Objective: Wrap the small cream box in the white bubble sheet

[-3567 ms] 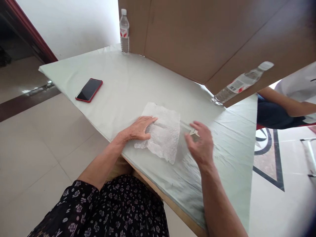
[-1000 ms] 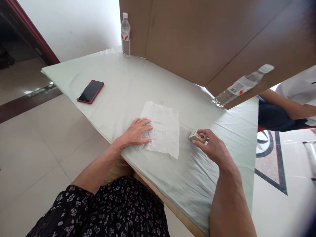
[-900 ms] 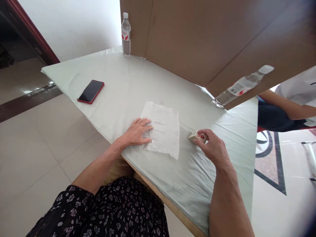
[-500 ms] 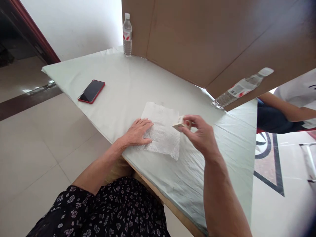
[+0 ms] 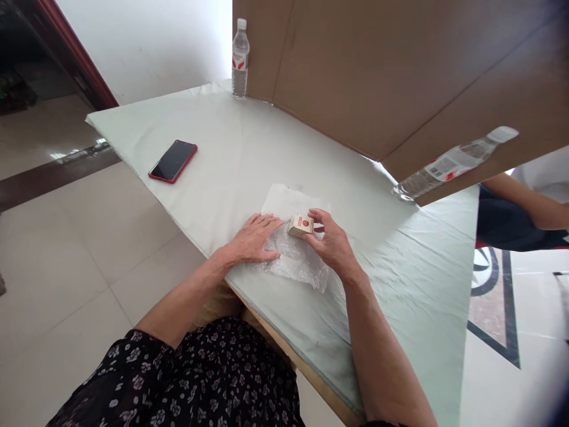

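A sheet of bubble wrap lies on the pale cloth of the table. Its left side is under my left hand, which rests flat with the fingers stretched out. On the middle of the sheet is a small cream-coloured box with red markings. The thumb and fingers of my right hand are around the right end of that box. Part of the box's right end is hidden by the fingers.
A phone in a red case lies at the left. One water bottle stands at the back and another bottle at the right, both beside a brown cardboard panel. Past the panel, a person's arm shows.
My right hand has brought the small box leftward and down onto the middle of the bubble wrap. My left hand stays on the sheet. The view has shifted slightly.
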A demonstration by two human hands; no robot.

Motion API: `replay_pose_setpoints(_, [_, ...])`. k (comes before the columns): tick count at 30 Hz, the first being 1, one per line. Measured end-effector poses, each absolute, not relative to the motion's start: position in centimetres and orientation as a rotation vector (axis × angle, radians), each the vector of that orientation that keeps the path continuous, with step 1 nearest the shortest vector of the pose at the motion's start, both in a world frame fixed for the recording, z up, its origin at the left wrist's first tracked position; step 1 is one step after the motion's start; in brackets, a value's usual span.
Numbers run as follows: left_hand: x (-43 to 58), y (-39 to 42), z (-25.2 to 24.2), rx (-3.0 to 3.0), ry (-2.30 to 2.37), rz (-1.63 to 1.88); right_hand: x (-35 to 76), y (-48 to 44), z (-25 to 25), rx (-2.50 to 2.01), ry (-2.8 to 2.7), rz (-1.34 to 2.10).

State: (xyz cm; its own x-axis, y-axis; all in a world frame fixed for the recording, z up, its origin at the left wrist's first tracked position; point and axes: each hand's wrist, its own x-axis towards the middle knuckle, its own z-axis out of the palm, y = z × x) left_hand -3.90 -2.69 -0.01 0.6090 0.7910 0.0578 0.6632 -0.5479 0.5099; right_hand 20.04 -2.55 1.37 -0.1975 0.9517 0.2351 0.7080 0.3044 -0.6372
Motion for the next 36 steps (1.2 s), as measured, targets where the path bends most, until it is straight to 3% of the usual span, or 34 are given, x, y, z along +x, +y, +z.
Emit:
replay_pose_setpoints(16, [-3.93, -2.73, 0.15, 2.391, 1.162, 0.367, 20.25, -2.69, 0.62, -1.358, -1.835, 0.740])
replay_pose_setpoints(36, [-4.09, -2.81, 0.14, 2.401, 1.138, 0.425, 19.65, -3.52, 0.86, -1.355, -1.867, 0.682])
